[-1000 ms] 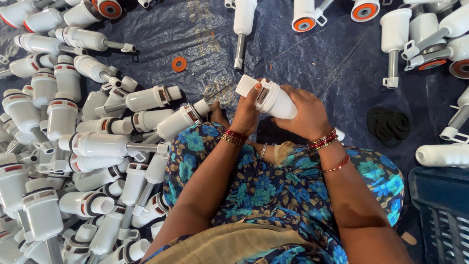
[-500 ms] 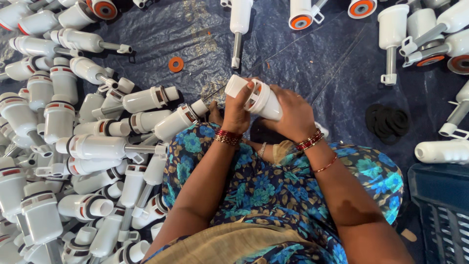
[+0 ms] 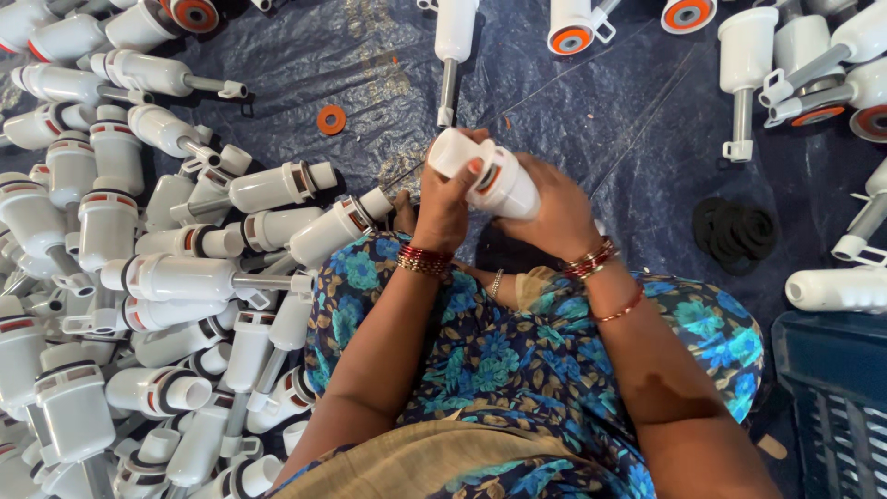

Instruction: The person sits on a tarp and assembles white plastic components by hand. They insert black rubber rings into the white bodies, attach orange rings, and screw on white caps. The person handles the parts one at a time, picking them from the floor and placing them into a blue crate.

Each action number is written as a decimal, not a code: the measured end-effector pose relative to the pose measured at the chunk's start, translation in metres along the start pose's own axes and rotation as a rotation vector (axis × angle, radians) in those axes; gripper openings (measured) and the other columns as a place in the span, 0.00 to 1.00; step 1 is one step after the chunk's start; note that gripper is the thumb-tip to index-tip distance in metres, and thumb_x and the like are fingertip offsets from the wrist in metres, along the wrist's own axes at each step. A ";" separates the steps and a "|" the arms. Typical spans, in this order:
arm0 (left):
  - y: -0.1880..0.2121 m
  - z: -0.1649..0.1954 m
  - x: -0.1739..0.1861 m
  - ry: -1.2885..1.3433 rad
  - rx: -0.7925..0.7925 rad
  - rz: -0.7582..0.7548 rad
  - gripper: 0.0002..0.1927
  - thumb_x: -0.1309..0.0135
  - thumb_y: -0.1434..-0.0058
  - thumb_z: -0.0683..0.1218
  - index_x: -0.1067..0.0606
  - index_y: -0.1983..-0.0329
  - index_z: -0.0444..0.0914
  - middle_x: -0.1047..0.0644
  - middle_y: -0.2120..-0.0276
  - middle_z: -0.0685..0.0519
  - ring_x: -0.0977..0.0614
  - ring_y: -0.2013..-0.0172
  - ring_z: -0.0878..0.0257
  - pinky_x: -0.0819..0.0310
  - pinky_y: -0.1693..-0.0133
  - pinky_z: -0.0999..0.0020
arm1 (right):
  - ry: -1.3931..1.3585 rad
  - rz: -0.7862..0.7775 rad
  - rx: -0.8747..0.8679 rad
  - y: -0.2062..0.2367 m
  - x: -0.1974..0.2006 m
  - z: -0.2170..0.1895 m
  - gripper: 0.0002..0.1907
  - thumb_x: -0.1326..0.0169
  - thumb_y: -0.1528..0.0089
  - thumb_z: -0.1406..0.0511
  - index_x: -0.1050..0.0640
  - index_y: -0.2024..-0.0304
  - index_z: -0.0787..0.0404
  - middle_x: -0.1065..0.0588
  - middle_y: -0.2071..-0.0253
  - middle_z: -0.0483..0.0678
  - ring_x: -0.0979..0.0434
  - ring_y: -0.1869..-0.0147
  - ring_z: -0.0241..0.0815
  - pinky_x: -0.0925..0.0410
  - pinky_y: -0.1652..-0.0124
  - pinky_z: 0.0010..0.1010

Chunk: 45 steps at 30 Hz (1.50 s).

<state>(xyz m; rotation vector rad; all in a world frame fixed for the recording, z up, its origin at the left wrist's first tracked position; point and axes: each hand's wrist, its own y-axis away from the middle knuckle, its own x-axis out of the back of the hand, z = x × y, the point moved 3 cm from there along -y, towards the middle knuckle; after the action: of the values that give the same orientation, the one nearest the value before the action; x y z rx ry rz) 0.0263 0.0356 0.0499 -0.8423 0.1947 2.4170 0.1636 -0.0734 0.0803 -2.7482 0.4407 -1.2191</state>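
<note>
White plastic valve body [image 3: 488, 177], held above the middle of the blue tarpaulin [image 3: 591, 102], looks rigid, light and smooth-walled, so probably slippery. Left hand [image 3: 445, 201] wraps closed around its open end; right hand [image 3: 552, 214] cups the barrel. Grip the ribbed collar.

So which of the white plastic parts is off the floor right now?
The white part held between the left hand and right hand, above the lap. The pile lies on the blue tarp.

The white part [image 3: 490, 180] looks like smooth, slightly glossy plastic, sitting over a crinkly shiny dark blue tarp [image 3: 591, 111], with matt black rubbery rings [image 3: 735, 231] nearby.
</note>
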 end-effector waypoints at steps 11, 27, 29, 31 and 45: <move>0.006 0.015 0.002 0.112 0.092 -0.288 0.21 0.31 0.42 0.46 0.28 0.51 0.38 0.24 0.51 0.48 0.19 0.44 0.54 0.23 0.41 0.55 | -0.648 -0.374 -0.078 0.004 -0.020 0.011 0.44 0.28 0.52 0.53 0.28 0.37 0.58 0.22 0.45 0.50 0.20 0.42 0.47 0.28 0.42 0.39; 0.004 0.004 -0.001 -0.009 0.020 -0.073 0.16 0.38 0.43 0.44 0.28 0.54 0.39 0.22 0.59 0.50 0.21 0.47 0.55 0.26 0.41 0.55 | 0.092 -0.018 0.052 0.001 -0.012 -0.002 0.46 0.25 0.56 0.55 0.30 0.38 0.57 0.23 0.47 0.55 0.22 0.45 0.58 0.29 0.46 0.47; 0.008 0.013 -0.002 0.020 0.043 -0.241 0.16 0.37 0.43 0.43 0.28 0.54 0.39 0.23 0.58 0.51 0.21 0.46 0.53 0.25 0.42 0.53 | -0.329 -0.258 0.007 0.002 -0.016 0.008 0.54 0.27 0.57 0.52 0.36 0.32 0.56 0.23 0.44 0.54 0.21 0.42 0.53 0.30 0.43 0.43; 0.010 0.020 -0.004 0.017 0.055 -0.350 0.17 0.36 0.43 0.43 0.28 0.53 0.39 0.23 0.58 0.51 0.21 0.44 0.52 0.25 0.40 0.52 | -0.576 -0.411 -0.006 0.002 -0.017 0.017 0.55 0.28 0.57 0.50 0.36 0.32 0.56 0.23 0.42 0.54 0.21 0.40 0.50 0.30 0.41 0.41; 0.010 0.015 0.006 -0.032 -0.014 -0.381 0.16 0.36 0.43 0.40 0.29 0.55 0.37 0.23 0.58 0.49 0.22 0.47 0.53 0.28 0.39 0.52 | -0.676 -0.397 0.102 0.005 -0.026 0.019 0.63 0.26 0.56 0.53 0.46 0.26 0.59 0.29 0.35 0.56 0.28 0.33 0.56 0.37 0.36 0.46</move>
<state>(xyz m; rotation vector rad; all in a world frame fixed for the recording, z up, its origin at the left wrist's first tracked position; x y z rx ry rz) 0.0093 0.0347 0.0577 -0.7675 0.0025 2.0742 0.1603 -0.0705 0.0483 -2.9947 -0.2359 -0.2700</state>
